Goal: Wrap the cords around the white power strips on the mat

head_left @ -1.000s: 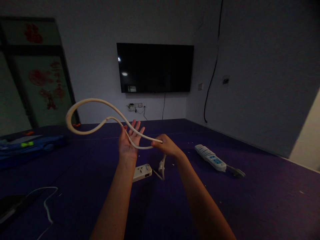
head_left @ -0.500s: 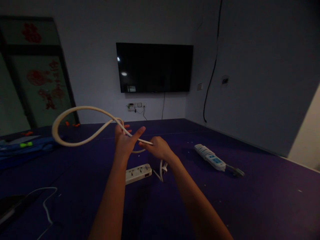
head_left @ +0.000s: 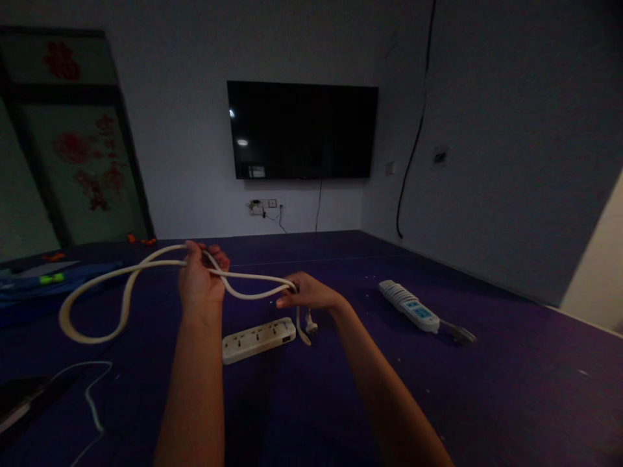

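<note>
i see my left hand point(head_left: 199, 277) shut tight around the white cord point(head_left: 253, 278), up over the purple mat point(head_left: 487, 389) | my right hand point(head_left: 305, 294) pinches the same cord near its plug point(head_left: 309, 325) | a big loop sags out to the left | white power strip point(head_left: 257, 338) lies on the mat under my hands | another power strip point(head_left: 411, 305) sits off to the right

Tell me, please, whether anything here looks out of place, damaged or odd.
Nothing looks damaged. The cord sags in uneven loops between the left hand and right hand; pale specks litter the mat, and a black cable dangles loose down the wall.
</note>
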`<state>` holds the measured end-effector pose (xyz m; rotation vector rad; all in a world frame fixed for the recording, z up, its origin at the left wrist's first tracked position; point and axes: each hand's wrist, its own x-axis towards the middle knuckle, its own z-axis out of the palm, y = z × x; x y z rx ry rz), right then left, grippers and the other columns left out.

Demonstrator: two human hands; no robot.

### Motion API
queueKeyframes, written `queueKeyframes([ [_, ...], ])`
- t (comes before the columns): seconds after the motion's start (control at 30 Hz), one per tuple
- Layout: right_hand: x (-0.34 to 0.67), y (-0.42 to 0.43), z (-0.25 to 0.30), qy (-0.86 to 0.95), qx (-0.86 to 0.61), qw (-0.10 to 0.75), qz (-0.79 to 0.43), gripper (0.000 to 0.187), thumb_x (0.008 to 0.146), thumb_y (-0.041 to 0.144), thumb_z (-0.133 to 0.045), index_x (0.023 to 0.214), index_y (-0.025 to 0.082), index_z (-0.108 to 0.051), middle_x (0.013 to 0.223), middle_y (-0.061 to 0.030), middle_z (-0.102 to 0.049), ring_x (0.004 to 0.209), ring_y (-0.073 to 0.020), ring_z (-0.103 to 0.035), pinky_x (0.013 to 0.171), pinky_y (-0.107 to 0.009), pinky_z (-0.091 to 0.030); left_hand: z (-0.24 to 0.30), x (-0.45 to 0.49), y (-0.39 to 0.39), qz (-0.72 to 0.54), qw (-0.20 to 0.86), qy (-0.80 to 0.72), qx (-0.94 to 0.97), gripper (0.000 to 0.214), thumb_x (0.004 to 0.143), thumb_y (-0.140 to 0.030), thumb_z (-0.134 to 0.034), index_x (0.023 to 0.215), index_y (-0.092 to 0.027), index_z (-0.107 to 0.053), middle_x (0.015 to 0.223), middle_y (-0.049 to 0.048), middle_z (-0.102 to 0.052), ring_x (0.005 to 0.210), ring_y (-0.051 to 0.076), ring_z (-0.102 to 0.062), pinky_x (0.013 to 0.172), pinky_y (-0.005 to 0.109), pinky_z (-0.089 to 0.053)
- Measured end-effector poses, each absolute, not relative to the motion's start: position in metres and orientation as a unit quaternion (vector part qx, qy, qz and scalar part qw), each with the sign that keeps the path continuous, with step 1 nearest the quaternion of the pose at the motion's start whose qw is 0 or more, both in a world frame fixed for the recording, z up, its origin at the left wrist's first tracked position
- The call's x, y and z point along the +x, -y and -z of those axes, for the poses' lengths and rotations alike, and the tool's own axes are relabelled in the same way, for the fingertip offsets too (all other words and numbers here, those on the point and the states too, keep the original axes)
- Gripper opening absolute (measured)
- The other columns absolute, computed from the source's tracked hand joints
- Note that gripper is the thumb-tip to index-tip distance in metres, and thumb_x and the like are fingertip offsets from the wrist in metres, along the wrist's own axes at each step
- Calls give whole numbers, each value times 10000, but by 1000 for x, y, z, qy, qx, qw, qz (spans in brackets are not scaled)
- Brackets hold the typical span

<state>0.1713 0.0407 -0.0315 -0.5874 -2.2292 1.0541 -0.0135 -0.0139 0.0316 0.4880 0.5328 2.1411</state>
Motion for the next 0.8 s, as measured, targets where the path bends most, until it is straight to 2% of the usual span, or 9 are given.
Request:
queueKeyframes([
  [0.1,172,-55,45,842,-238,251,-414,418,625,496,-709,574,164,-460,514,78,-391,507,-56,-333,497,-208,-263,-34,-24,19,-850,467,-148,192,455,948,-417,-269,582,-175,-391,418,-41,-444,295,31,-360,299,104,-249],
  [0.27,171,-74,71,847,-241,135,-455,378,714,495,-634,631,126,-629,602,10,-597,587,-79,-489,578,-201,-359,-36,-37,30,-880,429,-79,188,529,903,-541,-230,552,-173,-373,386,-51,-389,256,21,-244,250,116,-126],
  [0.4,164,-85,91,829,-266,88,-484,246,716,354,-643,683,111,-666,640,-2,-639,597,-82,-540,573,-184,-393,-40,-43,34,-896,413,-48,156,567,885,-580,-171,531,-172,-342,358,-58,-354,241,21,-204,239,118,-82],
  [0.5,163,-91,106,820,-325,69,-466,137,648,242,-678,661,108,-658,569,10,-618,519,-75,-530,507,-172,-382,-42,-46,39,-897,413,-21,152,577,874,-601,-153,520,-173,-308,354,-62,-336,240,19,-185,239,119,-78],
  [0.6,167,-96,115,814,-353,129,-442,128,632,230,-675,627,111,-627,500,32,-560,463,-65,-483,464,-169,-355,-41,-52,45,-900,403,-24,161,591,866,-619,-109,511,-178,-278,353,-55,-329,254,27,-197,250,128,-95],
  [0.7,171,-98,116,804,-359,213,-423,197,702,317,-609,651,127,-589,509,56,-506,484,-56,-438,470,-165,-332,-37,-61,48,-907,383,-44,172,603,852,-639,-59,514,-181,-257,359,-54,-330,266,29,-199,265,136,-102],
  [0.8,173,-100,109,768,-383,365,-362,282,691,410,-586,628,136,-565,495,66,-442,483,-61,-386,454,-178,-275,-32,-74,46,-908,366,-76,191,597,844,-645,-8,533,-182,-221,374,-60,-328,283,28,-231,288,134,-140],
])
